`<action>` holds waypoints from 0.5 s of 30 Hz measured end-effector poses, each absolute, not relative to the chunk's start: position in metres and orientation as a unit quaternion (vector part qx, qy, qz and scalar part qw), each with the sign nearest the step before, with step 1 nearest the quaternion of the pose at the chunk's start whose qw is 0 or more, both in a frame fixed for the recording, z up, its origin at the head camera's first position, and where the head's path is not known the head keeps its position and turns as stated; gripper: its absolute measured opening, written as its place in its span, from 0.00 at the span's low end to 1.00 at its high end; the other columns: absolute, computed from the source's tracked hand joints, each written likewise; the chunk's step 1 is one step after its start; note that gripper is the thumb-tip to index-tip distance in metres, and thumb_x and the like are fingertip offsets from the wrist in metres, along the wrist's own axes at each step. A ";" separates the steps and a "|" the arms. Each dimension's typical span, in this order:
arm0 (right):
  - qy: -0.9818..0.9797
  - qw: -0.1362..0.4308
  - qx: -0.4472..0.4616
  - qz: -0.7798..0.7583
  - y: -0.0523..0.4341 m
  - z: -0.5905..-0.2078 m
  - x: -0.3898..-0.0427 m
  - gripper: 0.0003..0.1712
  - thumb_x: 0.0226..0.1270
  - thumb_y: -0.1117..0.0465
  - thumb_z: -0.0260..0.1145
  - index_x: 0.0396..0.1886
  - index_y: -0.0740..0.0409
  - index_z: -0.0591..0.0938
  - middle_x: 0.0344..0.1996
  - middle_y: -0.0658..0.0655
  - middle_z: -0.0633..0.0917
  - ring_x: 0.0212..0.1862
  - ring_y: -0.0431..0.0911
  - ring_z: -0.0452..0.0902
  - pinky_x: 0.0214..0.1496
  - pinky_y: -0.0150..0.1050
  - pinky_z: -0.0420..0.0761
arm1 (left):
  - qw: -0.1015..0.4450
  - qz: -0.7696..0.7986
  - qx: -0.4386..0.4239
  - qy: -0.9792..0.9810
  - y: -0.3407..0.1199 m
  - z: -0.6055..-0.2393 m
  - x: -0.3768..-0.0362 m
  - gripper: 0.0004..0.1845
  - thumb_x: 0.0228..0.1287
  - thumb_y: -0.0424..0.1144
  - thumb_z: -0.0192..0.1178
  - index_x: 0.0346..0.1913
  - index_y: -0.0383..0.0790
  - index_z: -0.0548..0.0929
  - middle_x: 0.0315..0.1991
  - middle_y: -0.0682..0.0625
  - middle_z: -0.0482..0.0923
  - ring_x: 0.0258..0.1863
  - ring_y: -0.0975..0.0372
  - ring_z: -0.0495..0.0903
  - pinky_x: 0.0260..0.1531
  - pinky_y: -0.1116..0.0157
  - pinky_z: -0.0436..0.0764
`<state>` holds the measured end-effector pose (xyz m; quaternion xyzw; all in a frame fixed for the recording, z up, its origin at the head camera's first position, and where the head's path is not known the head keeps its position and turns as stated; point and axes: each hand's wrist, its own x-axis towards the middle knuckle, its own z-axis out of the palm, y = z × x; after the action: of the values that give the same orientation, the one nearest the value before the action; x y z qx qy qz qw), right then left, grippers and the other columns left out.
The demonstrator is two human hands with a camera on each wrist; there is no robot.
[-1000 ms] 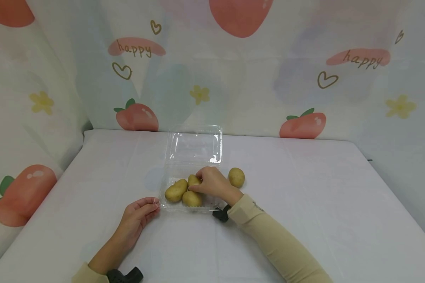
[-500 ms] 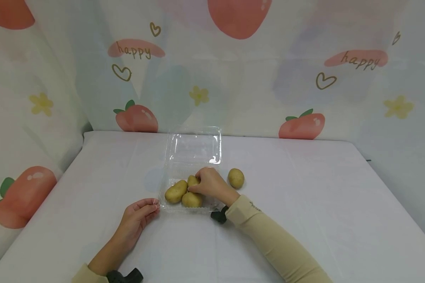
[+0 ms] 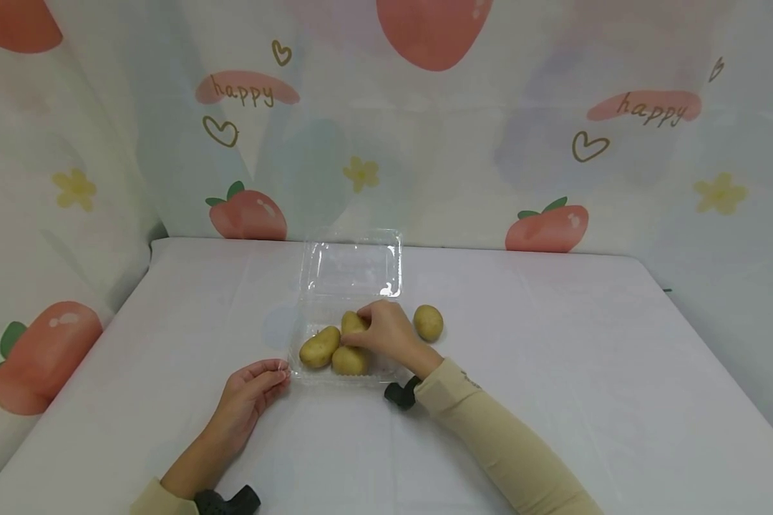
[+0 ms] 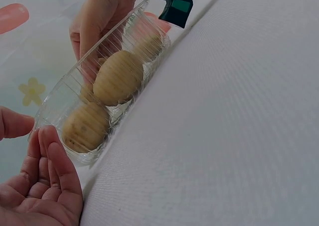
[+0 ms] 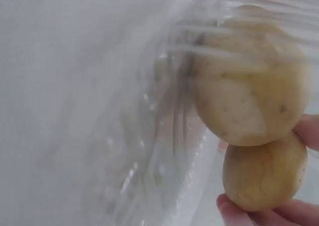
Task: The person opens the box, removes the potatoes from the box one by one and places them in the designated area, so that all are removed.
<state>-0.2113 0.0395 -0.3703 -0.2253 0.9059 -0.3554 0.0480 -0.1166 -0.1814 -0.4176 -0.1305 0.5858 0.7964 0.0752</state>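
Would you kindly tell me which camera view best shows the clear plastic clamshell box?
The head view: it shows the whole clear plastic clamshell box, with its lid open, on the white table. The left wrist view shows only its ribbed side wall with potatoes behind it. The right wrist view shows only a blurred stretch of plastic.

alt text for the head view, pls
A person's right hand pinches a yellow-brown potato inside an open clear plastic clamshell box holding two more, on a white table. The left hand touches the box's corner; another potato lies outside.
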 end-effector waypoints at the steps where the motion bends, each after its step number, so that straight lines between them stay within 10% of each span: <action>1: 0.907 0.041 -0.221 -0.357 0.040 -0.370 -0.211 0.19 0.48 0.57 0.72 0.13 0.58 0.71 0.11 0.45 0.63 0.19 0.38 0.58 0.21 0.30 0.59 | 0.076 0.796 -0.131 0.586 -0.182 -0.418 -0.117 0.07 0.61 0.27 0.53 0.42 0.27 0.74 0.34 0.48 0.78 0.34 0.64 0.79 0.41 0.69 0.78; 7: 0.908 0.033 -0.198 -0.369 0.046 -0.365 -0.208 0.14 0.48 0.57 0.72 0.32 0.63 0.84 0.21 0.49 0.78 0.27 0.40 0.68 0.29 0.31 0.70 | 0.075 0.796 -0.134 0.586 -0.181 -0.418 -0.117 0.07 0.61 0.27 0.53 0.42 0.27 0.74 0.33 0.49 0.78 0.34 0.64 0.79 0.41 0.69 0.78; 15: 0.900 0.010 -0.186 -0.393 0.058 -0.356 -0.206 0.12 0.46 0.59 0.72 0.30 0.61 0.85 0.19 0.48 0.77 0.25 0.40 0.68 0.27 0.31 0.70 | 0.075 0.795 -0.132 0.588 -0.181 -0.417 -0.117 0.07 0.60 0.27 0.53 0.41 0.27 0.74 0.33 0.49 0.78 0.34 0.64 0.79 0.41 0.69 0.78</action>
<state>-0.2057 0.0576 -0.3563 -0.1864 0.9004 -0.3931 0.0102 -0.1168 -0.1809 -0.4168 -0.1319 0.5878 0.7946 0.0753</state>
